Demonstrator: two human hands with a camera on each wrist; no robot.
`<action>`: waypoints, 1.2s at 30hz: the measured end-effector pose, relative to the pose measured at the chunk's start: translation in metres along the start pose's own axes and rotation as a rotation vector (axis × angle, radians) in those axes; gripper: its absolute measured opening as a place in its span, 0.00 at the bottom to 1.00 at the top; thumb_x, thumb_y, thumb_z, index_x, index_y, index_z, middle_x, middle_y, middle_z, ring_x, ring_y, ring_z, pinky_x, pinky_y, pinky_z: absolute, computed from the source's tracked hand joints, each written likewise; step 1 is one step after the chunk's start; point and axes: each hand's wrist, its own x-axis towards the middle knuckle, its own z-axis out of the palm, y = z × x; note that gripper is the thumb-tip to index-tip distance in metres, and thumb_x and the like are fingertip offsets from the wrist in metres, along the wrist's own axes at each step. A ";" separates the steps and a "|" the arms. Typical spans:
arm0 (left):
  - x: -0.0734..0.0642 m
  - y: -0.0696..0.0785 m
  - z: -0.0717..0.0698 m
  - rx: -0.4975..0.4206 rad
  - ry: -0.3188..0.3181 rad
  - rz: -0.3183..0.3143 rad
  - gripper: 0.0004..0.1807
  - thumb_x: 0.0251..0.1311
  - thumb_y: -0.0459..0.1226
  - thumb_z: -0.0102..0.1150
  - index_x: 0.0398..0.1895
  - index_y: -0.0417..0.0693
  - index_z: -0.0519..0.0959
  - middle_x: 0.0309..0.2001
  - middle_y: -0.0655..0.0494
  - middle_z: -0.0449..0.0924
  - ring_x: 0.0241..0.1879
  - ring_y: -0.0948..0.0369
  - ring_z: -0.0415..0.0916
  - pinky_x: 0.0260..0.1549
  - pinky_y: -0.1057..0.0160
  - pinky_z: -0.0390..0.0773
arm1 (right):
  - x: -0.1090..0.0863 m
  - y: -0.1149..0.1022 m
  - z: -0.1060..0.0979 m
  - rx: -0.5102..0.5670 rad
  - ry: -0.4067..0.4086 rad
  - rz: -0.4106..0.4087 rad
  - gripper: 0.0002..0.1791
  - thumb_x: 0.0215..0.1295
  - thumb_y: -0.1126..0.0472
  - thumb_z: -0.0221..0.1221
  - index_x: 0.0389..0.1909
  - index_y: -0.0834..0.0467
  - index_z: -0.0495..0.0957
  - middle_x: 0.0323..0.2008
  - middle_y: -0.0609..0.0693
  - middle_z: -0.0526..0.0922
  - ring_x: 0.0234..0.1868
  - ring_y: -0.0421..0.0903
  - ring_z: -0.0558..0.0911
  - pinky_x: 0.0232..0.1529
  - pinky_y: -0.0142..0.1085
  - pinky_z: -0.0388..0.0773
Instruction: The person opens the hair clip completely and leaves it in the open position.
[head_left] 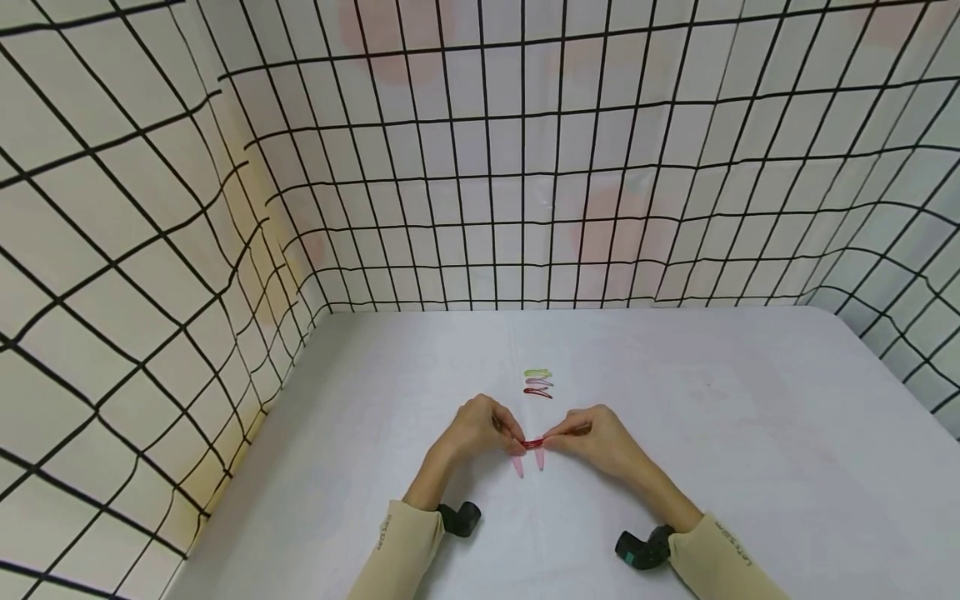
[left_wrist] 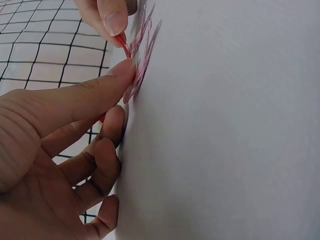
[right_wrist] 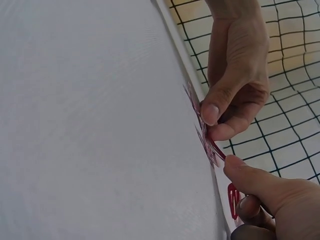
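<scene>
Between both hands, close over the white table, is a red snap hair clip (head_left: 532, 444). My left hand (head_left: 480, 429) pinches one end of it between thumb and forefinger. At the other end, the thumb and fingertips of my right hand (head_left: 600, 437) pinch the same clip; its narrow red body shows in the right wrist view (right_wrist: 217, 150). Two pink hair clips, a left one (head_left: 517, 467) and a right one (head_left: 540, 459), lie side by side just below the hands, pointing toward me. The fingertips partly hide their far ends.
Beyond the hands, a yellow-green clip (head_left: 537, 373), a purple clip (head_left: 538, 382) and another red clip (head_left: 537, 392) lie stacked in a row on the white table (head_left: 712, 433). Black wire grid (head_left: 525, 158) surrounds the back and sides. A dark camera (head_left: 459, 518) sits at the left wrist.
</scene>
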 end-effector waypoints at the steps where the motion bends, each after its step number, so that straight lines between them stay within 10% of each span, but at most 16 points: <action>1: 0.000 0.000 0.000 0.000 -0.001 0.002 0.07 0.44 0.32 0.83 0.27 0.47 0.91 0.22 0.57 0.86 0.23 0.69 0.73 0.28 0.70 0.68 | 0.000 0.000 0.000 0.008 0.002 -0.001 0.04 0.60 0.59 0.74 0.35 0.53 0.93 0.27 0.46 0.87 0.28 0.35 0.74 0.31 0.27 0.72; 23: 0.005 -0.002 0.003 -0.043 0.065 0.164 0.02 0.57 0.30 0.74 0.31 0.38 0.90 0.31 0.48 0.89 0.26 0.68 0.71 0.25 0.73 0.69 | 0.000 -0.001 0.000 0.114 0.103 0.161 0.09 0.62 0.57 0.72 0.36 0.60 0.90 0.35 0.55 0.91 0.28 0.35 0.78 0.31 0.27 0.74; 36: 0.003 0.004 0.010 0.042 0.185 0.210 0.04 0.53 0.27 0.70 0.23 0.40 0.89 0.20 0.53 0.85 0.19 0.71 0.67 0.19 0.73 0.65 | 0.000 -0.007 0.004 0.144 0.190 0.023 0.03 0.58 0.66 0.74 0.27 0.59 0.89 0.22 0.50 0.83 0.19 0.32 0.67 0.21 0.26 0.62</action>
